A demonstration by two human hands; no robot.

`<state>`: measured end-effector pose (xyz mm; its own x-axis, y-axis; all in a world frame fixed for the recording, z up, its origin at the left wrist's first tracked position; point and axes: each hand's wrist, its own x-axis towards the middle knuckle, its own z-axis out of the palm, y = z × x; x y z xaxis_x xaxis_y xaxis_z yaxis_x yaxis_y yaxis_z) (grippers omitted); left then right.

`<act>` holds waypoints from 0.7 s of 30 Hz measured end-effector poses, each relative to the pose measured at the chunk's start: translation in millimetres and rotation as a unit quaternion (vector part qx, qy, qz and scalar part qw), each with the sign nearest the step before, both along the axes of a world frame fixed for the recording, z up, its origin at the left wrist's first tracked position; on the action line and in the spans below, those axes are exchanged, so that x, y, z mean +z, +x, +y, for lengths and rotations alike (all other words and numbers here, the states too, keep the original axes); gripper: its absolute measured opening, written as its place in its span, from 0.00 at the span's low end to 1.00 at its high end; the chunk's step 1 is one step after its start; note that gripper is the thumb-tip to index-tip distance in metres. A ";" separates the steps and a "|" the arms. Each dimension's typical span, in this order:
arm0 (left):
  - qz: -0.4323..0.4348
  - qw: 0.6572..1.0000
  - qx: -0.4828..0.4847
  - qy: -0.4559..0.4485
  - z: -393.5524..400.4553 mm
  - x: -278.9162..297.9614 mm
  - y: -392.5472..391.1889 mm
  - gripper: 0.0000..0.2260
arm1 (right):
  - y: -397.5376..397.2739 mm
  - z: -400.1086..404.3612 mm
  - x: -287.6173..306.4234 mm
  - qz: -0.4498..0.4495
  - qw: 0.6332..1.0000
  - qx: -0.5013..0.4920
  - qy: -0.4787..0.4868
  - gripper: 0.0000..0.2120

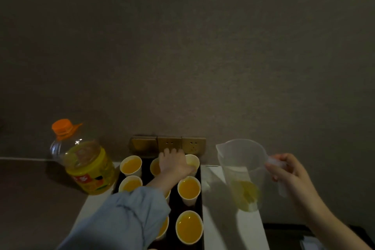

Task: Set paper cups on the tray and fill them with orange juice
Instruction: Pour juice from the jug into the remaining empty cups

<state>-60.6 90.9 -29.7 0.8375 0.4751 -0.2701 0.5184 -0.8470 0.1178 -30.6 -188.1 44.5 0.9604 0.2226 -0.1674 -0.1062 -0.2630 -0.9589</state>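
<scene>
Juice bottle (pixel 85 160) stands capped at far left, out of the way. Filled cups (pixel 189 189) crowd the dark tray (pixel 199 205). Left hand (pixel 174 165) grips the back-right cup (pixel 192 162), probably steadying it for pouring. Right hand (pixel 288 172) holds the nearly empty jug (pixel 242 172) by its handle, upright, beside the tray.

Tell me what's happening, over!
Left hand on far right cup. Right hand holds jug, nearly empty. Cups on tray mostly full. Left sleeve over middle cups.
</scene>
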 end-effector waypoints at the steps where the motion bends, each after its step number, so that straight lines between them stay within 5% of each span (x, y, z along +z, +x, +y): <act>1: 0.009 1.000 -0.009 0.028 -2.7 -8.7 4.6 0.33 | -1.6 -3.5 -2.4 -0.003 1.000 -0.005 0.007 0.07; 7: 0.017 0.997 0.056 0.044 -10.6 -47.7 26.0 0.37 | -5.9 -14.7 -15.0 0.010 0.998 -0.016 0.054 0.07; 21: -0.118 0.991 0.045 0.038 -24.7 -60.3 24.3 0.27 | 3.1 -25.0 -20.0 0.024 0.997 0.005 0.067 0.09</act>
